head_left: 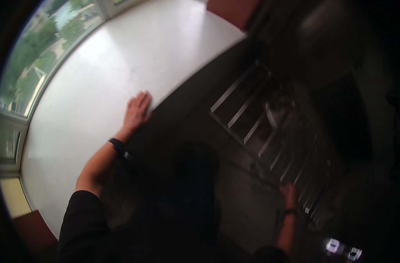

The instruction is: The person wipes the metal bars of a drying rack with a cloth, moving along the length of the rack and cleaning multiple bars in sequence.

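Note:
My left hand [138,111] rests near the front edge of a broad white windowsill [98,82], fingers extended and nothing in its grasp. A dark watch-like band [120,148] circles that wrist. Low on the right, my right hand [288,192] is beside a dark rack with pale parallel bars [236,90]. Dimness and blur hide its fingers, so whether it grips a bar cannot be made out. Another dark band [290,212] is on the right wrist.
Beyond the sill are window panes [45,56] with greenery outside. Reddish-brown wall surfaces [233,13] border both ends of the sill. Two small bright objects [333,246] show at the lower right. Floor and right side are very dark.

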